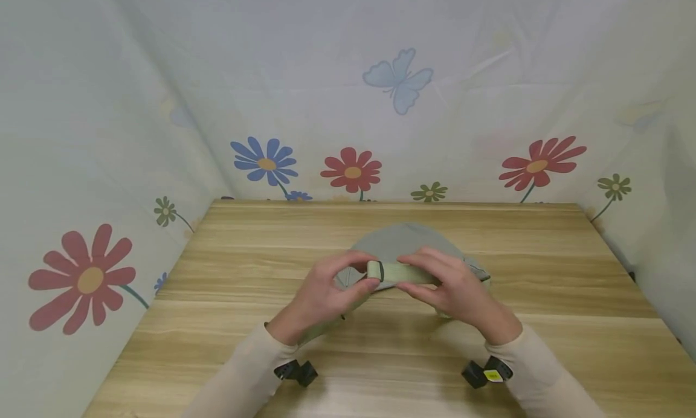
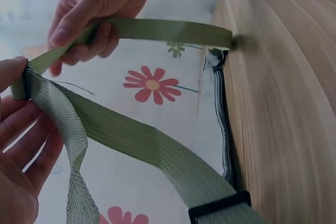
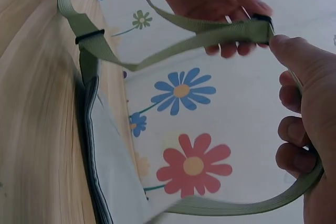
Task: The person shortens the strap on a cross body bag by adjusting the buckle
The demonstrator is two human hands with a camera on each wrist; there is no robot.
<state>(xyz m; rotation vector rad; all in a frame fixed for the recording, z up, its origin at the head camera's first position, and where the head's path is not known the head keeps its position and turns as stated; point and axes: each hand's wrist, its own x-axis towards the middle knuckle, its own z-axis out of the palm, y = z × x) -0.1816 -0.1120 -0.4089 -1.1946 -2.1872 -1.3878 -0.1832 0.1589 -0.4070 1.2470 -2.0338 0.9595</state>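
Note:
A grey bag (image 1: 408, 240) with a rounded outline lies on the table behind both hands, and its dark zipped edge (image 2: 221, 114) shows in the left wrist view. Attached to it is a light green webbing strap (image 1: 415, 274), raised above the table. My left hand (image 1: 328, 291) pinches the strap at a black slider buckle (image 1: 380, 271), between thumb and fingers. Just to the right, my right hand (image 1: 459, 288) grips the strap, its fingers curled round it in the left wrist view. A second black buckle (image 3: 90, 37) sits lower on the strap, near the bag.
The wooden table (image 1: 261, 237) reaches back to a pale curtain (image 1: 304, 73) printed with flowers and a butterfly. More curtain hangs at the left and right sides. Each wrist carries a small black device (image 1: 296, 372) on a band.

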